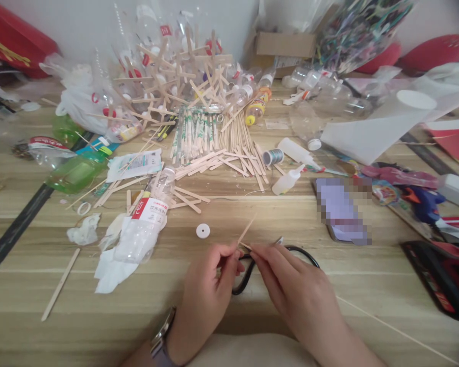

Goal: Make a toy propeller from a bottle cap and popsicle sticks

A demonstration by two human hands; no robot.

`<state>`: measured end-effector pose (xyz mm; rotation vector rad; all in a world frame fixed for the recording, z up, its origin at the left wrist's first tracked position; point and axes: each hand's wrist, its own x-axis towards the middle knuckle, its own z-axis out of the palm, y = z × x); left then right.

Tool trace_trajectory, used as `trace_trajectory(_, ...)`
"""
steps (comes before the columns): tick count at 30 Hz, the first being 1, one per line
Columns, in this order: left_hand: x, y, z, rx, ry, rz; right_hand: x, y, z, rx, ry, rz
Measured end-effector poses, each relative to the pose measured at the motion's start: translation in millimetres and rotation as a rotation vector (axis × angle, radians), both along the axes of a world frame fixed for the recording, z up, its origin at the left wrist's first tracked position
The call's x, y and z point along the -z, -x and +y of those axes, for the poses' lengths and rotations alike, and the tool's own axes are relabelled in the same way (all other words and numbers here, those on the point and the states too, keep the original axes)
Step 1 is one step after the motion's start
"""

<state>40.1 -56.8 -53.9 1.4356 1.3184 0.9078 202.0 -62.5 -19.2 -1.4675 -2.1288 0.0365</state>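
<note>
My left hand (210, 288), with a watch at its wrist, is closed, thumb against fingers, on a thin wooden stick (248, 228) that points up and away. Close beside it, my right hand (296, 285) pinches a short thin wooden piece (246, 246) at its fingertips. The two pieces nearly meet; whether they are joined I cannot tell. Under the hands lie black-handled scissors (304, 252), partly covered by my right hand. Just beyond my left hand, a white disc (202, 231) with a small centre hole lies flat on the wooden table (137, 321).
To the left are a clear water bottle (147, 219) and a lone craft stick (60, 285). A phone (340, 211) and a red-and-black tool (443, 280) lie right. Glue bottles (286, 182), thin sticks (235, 130) and a tangled pile of craft sticks (164, 86) with bottles stand farther back.
</note>
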Motion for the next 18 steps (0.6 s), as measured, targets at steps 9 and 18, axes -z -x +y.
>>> trace_trajectory(9,-13.5,4,3,0.164,-0.293,0.136,-9.5,-5,0,-0.062,0.342,0.373)
trace_trajectory(18,-13.4,4,0,0.125,-0.316,0.133,-20.9,-9,10,-0.081,0.700,0.576)
